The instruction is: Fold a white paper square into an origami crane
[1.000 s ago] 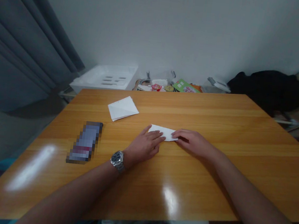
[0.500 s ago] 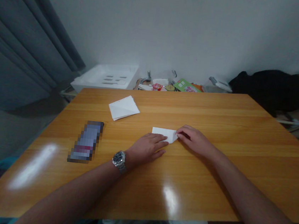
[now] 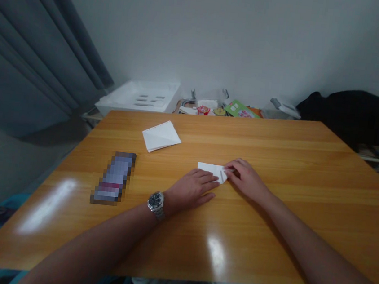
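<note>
A small folded white paper lies on the wooden table in front of me. My left hand, with a silver wristwatch, rests flat with its fingers stretched onto the paper's near edge. My right hand is at the paper's right end, its fingertips pinched on the folded corner. A second folded white sheet lies farther back to the left, apart from both hands.
A blurred-out oblong object lies on the table's left part. Behind the table stand a white tray, some small packets and a black bundle of cloth. A grey curtain hangs at the left.
The right hand's fingers have drawn in and folded the paper's right corner over, so the paper looks shorter. The left hand slid slightly toward me while staying on the paper.
</note>
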Available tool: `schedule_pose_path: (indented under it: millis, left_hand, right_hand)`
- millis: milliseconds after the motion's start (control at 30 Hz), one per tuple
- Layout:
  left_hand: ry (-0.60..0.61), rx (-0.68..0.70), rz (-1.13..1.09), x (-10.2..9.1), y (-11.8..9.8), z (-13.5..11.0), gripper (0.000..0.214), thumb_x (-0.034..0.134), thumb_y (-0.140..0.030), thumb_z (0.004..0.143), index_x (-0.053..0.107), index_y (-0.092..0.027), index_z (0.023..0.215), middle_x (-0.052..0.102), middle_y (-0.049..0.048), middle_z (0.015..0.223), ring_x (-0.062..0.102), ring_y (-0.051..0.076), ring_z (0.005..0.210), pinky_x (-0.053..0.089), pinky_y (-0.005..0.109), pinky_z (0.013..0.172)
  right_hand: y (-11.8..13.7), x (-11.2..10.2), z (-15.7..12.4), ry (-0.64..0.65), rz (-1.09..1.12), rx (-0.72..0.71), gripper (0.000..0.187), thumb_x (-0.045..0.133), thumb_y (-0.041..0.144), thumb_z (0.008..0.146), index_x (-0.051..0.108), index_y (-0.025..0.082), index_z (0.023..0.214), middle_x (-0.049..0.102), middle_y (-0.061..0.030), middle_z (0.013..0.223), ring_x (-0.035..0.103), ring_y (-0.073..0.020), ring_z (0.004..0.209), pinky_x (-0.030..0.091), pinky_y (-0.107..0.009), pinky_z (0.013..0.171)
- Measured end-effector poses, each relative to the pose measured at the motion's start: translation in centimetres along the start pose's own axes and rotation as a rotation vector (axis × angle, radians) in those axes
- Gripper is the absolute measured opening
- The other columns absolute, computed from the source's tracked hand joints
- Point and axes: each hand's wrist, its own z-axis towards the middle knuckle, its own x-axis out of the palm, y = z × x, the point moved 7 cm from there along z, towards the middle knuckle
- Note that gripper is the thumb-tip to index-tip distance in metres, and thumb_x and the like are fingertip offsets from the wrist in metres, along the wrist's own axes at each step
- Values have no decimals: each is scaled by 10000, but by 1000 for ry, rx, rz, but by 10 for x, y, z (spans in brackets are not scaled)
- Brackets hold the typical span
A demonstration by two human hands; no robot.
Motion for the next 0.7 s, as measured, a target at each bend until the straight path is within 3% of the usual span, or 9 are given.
schedule_pose_path:
  millis: [700]
  left_hand:
    - [44, -34, 4, 2, 2, -2, 433, 416, -414, 1034, 514, -197, 1396, 574, 76, 1405, 561, 227, 1260, 495, 373, 1048]
  right_hand:
    - [2, 4, 5, -94, -58, 134, 87, 599, 258, 914, 666, 203, 913, 604, -77, 913, 580, -246, 911, 457, -372, 833]
